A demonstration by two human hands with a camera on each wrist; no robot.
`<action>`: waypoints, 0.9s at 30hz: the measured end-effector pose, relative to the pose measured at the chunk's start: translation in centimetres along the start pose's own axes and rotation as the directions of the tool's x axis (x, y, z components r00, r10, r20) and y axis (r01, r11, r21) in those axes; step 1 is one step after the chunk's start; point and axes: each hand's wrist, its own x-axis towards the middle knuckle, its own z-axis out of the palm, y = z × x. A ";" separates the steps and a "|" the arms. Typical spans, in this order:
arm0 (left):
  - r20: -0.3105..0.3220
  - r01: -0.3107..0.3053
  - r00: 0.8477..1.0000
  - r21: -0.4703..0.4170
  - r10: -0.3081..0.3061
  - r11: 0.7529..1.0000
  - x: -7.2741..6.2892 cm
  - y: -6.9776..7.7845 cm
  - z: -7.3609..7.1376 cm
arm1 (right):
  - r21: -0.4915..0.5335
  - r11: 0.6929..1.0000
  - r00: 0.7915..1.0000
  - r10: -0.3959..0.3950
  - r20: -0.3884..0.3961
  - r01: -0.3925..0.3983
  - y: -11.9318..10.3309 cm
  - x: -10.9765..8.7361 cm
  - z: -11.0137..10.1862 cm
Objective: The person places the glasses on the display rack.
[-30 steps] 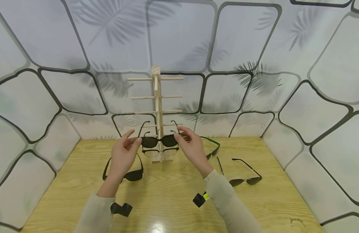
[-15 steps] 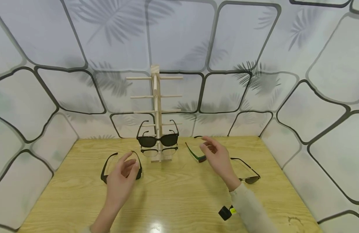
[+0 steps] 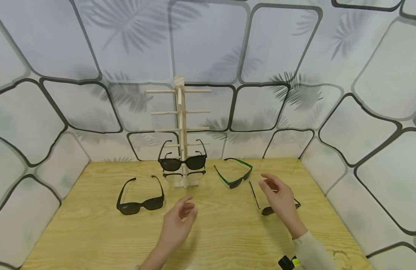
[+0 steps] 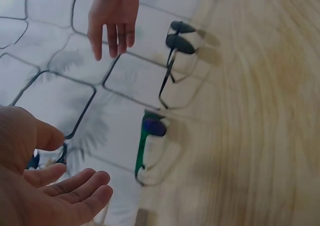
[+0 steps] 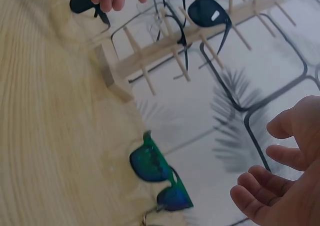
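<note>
My left hand (image 3: 178, 222) hovers over the table in front of the wooden rack (image 3: 182, 112), fingers loosely bent and holding nothing. Over at the right, my right hand (image 3: 278, 198) is above the thin-framed sunglasses (image 3: 268, 210), covering part of them; it too holds nothing. Black sunglasses (image 3: 182, 163) hang on the rack's lower pegs, and clear half-rim glasses (image 3: 174, 177) sit just below. Green-framed sunglasses (image 3: 235, 183) lie on the table right of the rack, their lenses bluish in the right wrist view. Thick black sunglasses (image 3: 141, 206) rest at the left, arms unfolded.
Several upper pegs (image 3: 160, 91) of the rack stick out to both sides. Patterned pale walls (image 3: 208, 45) enclose the wooden table (image 3: 103, 240) at the back and sides. A small black device (image 3: 286, 262) is at my right sleeve.
Both hands have let go of the black sunglasses, which now hang on the rack. The right hand has moved right; the left drew back, then shifted right toward the middle.
</note>
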 end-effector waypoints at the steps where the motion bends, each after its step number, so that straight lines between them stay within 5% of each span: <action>1: 0.029 0.001 1.000 -0.007 -0.001 1.000 0.0 0.0 0.6 | -0.009 1.000 1.000 0.001 -0.006 -0.001 0.4 -0.1 -0.3; 7: 0.182 -0.020 0.983 -0.013 0.022 1.000 0.6 0.2 3.7 | -0.064 0.997 0.999 0.030 -0.044 -0.033 3.0 -0.7 -1.9; 13: 0.249 -0.046 0.967 -0.015 0.048 0.999 1.5 0.3 6.0 | -0.100 0.992 0.994 0.075 -0.074 -0.082 5.2 -0.9 -3.2; 27: 0.393 0.040 0.919 -0.066 -0.011 0.997 2.7 1.0 11.9 | -0.187 0.956 0.969 0.198 -0.147 -0.224 9.1 -1.2 -6.3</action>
